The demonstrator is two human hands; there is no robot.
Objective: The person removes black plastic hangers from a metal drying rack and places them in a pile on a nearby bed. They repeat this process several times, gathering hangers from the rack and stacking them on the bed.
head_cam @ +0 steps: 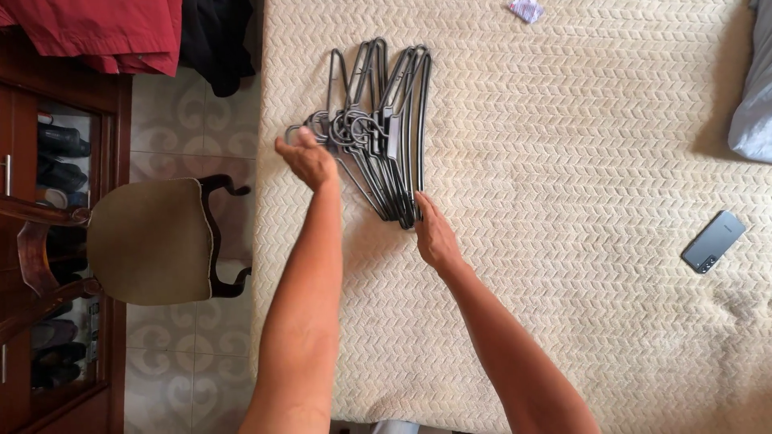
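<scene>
Left hand point(308, 158) fingers point(291, 138) curl over the hanger hooks point(342, 128), hiding their grip; right hand point(434, 235) fingertips vanish behind the hanger ends point(404, 215). Far right of the fingers, a grey pillow point(753, 96) is cut by the edge.

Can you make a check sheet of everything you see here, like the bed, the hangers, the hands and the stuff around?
Surface: cream quilted bedspread with a zigzag pattern, covering the bed.
Job's things: a fanned bunch of dark plastic hangers lying flat on the bedspread, hooks toward the bed's edge.
Clutter: grey phone lying flat; a small patterned packet at the top edge; grey pillow at the right edge.
Hands: left hand at the hooks, grip not clear; right hand touching the hangers' lower ends.
Cables: nothing seen.
Surroundings: padded wooden chair on a tiled floor; wooden cabinet with shoes; red cloth and dark cloth.
</scene>
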